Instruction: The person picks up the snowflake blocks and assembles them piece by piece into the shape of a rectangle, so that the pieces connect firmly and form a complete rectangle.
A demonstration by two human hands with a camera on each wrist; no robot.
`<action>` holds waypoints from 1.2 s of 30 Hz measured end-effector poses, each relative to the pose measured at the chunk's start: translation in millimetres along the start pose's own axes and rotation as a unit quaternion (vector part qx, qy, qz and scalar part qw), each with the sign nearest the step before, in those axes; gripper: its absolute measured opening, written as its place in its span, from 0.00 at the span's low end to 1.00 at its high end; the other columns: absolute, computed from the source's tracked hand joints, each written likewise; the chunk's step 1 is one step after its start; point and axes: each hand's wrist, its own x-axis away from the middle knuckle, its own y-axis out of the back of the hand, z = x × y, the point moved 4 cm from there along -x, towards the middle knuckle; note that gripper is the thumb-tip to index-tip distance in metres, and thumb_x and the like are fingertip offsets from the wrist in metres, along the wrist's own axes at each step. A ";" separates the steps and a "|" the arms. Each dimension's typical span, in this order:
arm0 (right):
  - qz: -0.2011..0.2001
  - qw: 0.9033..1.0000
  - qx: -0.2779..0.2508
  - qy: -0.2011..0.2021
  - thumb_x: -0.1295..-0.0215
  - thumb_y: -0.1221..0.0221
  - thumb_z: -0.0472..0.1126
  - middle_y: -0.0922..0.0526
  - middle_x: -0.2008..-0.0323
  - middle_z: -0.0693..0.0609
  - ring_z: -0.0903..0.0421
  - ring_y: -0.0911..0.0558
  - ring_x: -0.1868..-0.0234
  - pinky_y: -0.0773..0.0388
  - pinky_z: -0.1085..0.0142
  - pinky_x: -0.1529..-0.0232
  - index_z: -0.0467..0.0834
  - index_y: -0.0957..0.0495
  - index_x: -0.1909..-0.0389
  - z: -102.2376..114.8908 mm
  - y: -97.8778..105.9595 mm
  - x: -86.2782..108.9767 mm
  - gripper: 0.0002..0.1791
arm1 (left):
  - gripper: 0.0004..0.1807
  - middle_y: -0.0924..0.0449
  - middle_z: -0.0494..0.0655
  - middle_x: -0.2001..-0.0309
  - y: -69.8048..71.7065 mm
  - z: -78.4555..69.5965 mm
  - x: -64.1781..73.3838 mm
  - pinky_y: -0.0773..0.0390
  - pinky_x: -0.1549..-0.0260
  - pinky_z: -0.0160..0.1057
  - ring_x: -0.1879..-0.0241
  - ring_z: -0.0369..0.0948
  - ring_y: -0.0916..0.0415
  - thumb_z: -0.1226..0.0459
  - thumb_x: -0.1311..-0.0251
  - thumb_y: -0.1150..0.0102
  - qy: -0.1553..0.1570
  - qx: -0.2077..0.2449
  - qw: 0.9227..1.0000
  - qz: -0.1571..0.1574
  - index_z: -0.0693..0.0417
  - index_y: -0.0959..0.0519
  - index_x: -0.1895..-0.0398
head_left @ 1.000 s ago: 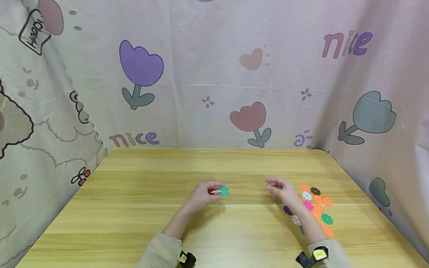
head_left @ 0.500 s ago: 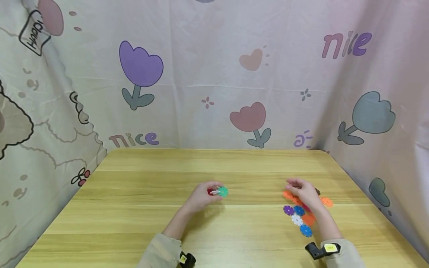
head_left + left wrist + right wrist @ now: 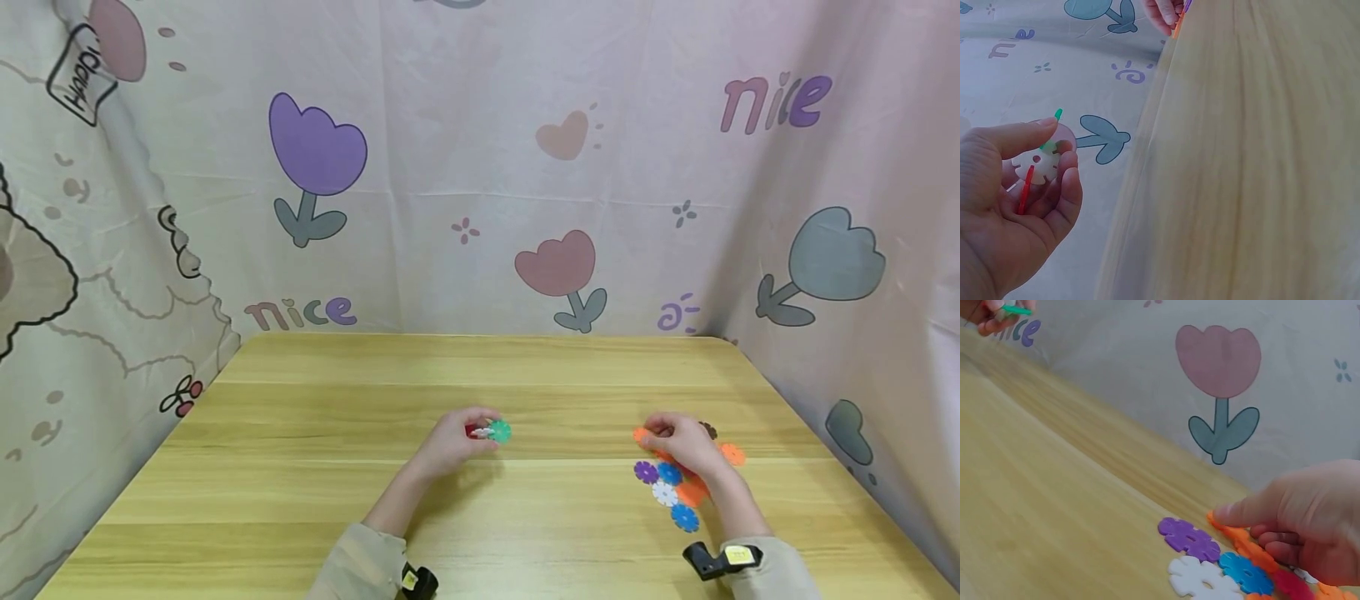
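My left hand [image 3: 450, 442] holds a small joined set of plastic flower-shaped discs above the table. A green disc [image 3: 500, 431] faces out, with a white disc [image 3: 1034, 164] and a red disc [image 3: 1025, 190] behind it, slotted together at angles. My right hand [image 3: 686, 442] is down at the loose discs on the right. Its thumb and curled fingers are at an orange flower-shaped disc [image 3: 1230, 529] on the near left of the pile, thumb tip on its edge. The palm and forearm hide part of the pile.
Around the right hand lie purple [image 3: 646, 472], blue [image 3: 685, 517], white [image 3: 664, 493] and brown [image 3: 708, 430] discs, plus another orange disc [image 3: 733, 454]. The wooden table [image 3: 337, 492] ends at a printed curtain [image 3: 450, 150].
My right hand has moved right to the loose discs, then lowered its fingertips onto an orange one. The left hand stays in place with its joined discs.
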 end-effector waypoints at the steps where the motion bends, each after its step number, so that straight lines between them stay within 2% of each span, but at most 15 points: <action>1: 0.000 1.000 0.011 0.005 0.45 0.35 0.41 0.22 0.64 0.44 0.52 0.27 0.66 0.27 0.64 0.66 0.29 0.24 0.56 0.7 -0.8 -0.2 0.21 | 0.16 0.23 0.49 0.62 0.1 0.0 -0.1 0.24 0.69 0.33 0.67 0.38 0.26 0.73 0.48 0.38 0.000 0.000 1.000 0.000 0.61 0.23 0.53; 4: -0.001 1.000 0.023 0.008 0.46 0.34 0.38 0.23 0.65 0.45 0.52 0.28 0.67 0.28 0.62 0.66 0.30 0.24 0.59 2.0 -3.2 -0.8 0.18 | 0.17 0.23 0.49 0.62 0.5 0.2 -0.1 0.25 0.70 0.33 0.67 0.38 0.27 0.72 0.48 0.38 -0.002 -0.001 1.000 -0.001 0.62 0.23 0.53; 10: 0.005 1.000 0.005 -0.008 0.48 0.34 0.36 0.28 0.70 0.48 0.52 0.31 0.69 0.32 0.63 0.70 0.36 0.29 0.62 6.8 -7.1 -2.4 0.16 | 0.17 0.24 0.51 0.61 2.5 1.9 1.3 0.25 0.69 0.33 0.67 0.39 0.27 0.73 0.47 0.39 0.006 0.012 1.000 -0.002 0.62 0.23 0.53; 16: -0.005 1.000 0.009 0.005 0.46 0.36 0.34 0.30 0.76 0.50 0.54 0.33 0.74 0.36 0.64 0.73 0.37 0.30 0.64 11.5 -5.0 -1.2 0.14 | 0.16 0.24 0.50 0.63 2.0 1.3 0.4 0.26 0.70 0.32 0.68 0.38 0.27 0.73 0.47 0.38 -0.006 0.003 1.000 0.004 0.63 0.23 0.53; 22: -0.019 0.999 0.008 0.027 0.42 0.39 0.34 0.28 0.76 0.51 0.55 0.32 0.74 0.34 0.67 0.75 0.39 0.30 0.65 19.0 -6.5 -1.3 0.09 | 0.18 0.24 0.50 0.62 0.6 2.9 -0.7 0.25 0.70 0.32 0.67 0.38 0.27 0.72 0.47 0.38 -0.011 0.013 1.000 0.008 0.63 0.24 0.52; 27: -0.018 0.998 -0.025 0.058 0.41 0.39 0.35 0.27 0.75 0.51 0.57 0.31 0.75 0.33 0.68 0.78 0.40 0.29 0.67 36.4 -13.2 -2.2 0.08 | 0.18 0.23 0.49 0.63 -0.4 3.2 0.7 0.25 0.69 0.33 0.67 0.38 0.27 0.70 0.48 0.37 -0.012 0.017 1.000 0.013 0.64 0.24 0.52; 30: -0.005 0.996 -0.050 0.072 0.42 0.38 0.36 0.27 0.75 0.51 0.59 0.31 0.77 0.32 0.69 0.78 0.40 0.29 0.67 50.6 -20.1 -3.2 0.08 | 0.18 0.23 0.50 0.63 -0.2 -1.7 2.8 0.25 0.69 0.35 0.67 0.38 0.27 0.69 0.48 0.36 -0.009 0.018 1.000 0.017 0.64 0.23 0.52; 34: 0.030 0.990 -0.110 0.081 0.43 0.38 0.35 0.26 0.76 0.49 0.58 0.28 0.78 0.28 0.69 0.79 0.38 0.29 0.67 72.0 -33.3 -4.4 0.09 | 0.18 0.23 0.50 0.63 0.6 -2.2 1.9 0.25 0.69 0.36 0.68 0.39 0.28 0.68 0.49 0.35 -0.005 0.013 1.000 0.017 0.63 0.23 0.53; 36: 0.053 0.985 -0.141 0.088 0.43 0.38 0.34 0.26 0.76 0.48 0.57 0.26 0.78 0.26 0.67 0.79 0.36 0.30 0.67 83.1 -40.6 -4.0 0.10 | 0.18 0.24 0.49 0.63 0.7 2.4 0.2 0.25 0.70 0.36 0.68 0.39 0.28 0.67 0.49 0.35 -0.006 0.008 1.000 0.018 0.61 0.22 0.53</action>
